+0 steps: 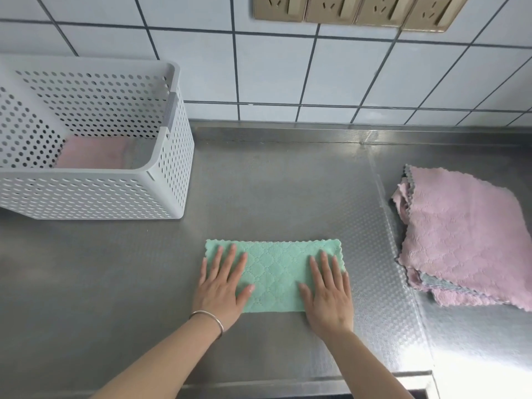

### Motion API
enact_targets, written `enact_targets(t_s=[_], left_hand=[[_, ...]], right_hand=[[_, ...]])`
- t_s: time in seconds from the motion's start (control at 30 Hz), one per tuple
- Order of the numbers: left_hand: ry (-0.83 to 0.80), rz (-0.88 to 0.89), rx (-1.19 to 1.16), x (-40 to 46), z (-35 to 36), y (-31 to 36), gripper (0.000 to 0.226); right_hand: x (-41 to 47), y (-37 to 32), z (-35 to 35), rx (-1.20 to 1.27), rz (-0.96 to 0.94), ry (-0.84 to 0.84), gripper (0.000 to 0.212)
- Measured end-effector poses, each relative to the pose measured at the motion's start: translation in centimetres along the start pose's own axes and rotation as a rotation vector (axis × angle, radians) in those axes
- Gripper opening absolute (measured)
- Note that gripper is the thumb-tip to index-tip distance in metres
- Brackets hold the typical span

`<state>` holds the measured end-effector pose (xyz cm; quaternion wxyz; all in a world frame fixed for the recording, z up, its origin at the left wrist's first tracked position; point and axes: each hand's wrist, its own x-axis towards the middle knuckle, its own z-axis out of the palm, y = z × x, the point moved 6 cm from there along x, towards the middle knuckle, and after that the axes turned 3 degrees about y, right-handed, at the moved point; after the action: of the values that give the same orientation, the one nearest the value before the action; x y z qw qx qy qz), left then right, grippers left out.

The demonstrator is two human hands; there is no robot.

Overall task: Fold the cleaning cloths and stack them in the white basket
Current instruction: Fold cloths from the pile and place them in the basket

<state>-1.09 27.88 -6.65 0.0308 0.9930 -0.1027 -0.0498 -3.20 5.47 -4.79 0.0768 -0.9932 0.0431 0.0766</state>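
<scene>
Both the left hand [221, 286] and right hand [328, 295] press flat, fingers straight, on the half-folded green cloth [275, 276] mid-counter, so the next move is probably a second fold before the white basket [169, 180].

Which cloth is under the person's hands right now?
The green cloth, folded on the counter with both hands flat on it. The pink cloths lie untouched: one in the white basket, the rest stacked at right.

Stainless steel countertop [288, 182] meets a white tiled wall [273, 67]; four gold socket plates [354, 8] are mounted on the tiles
</scene>
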Motion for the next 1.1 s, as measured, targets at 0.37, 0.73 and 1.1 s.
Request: enact_targets(t_s=[0.37,0.73,1.1], left_hand=[[-0.127,-0.019,0.015,0.1,-0.1,-0.3,0.064],[-0.021,-0.223,-0.242,0.0,-2.2,2.3,0.068],[0.031,-0.263,-0.393,-0.5,-2.1,-0.1,0.076]], right_hand=[[-0.1,0.8,0.8,0.049,0.016,-0.077,0.077],[1.4,5.0,-2.9,0.608,0.635,0.095,0.041],[2.3,5.6,-2.9,0.511,0.618,-0.016,0.017]])
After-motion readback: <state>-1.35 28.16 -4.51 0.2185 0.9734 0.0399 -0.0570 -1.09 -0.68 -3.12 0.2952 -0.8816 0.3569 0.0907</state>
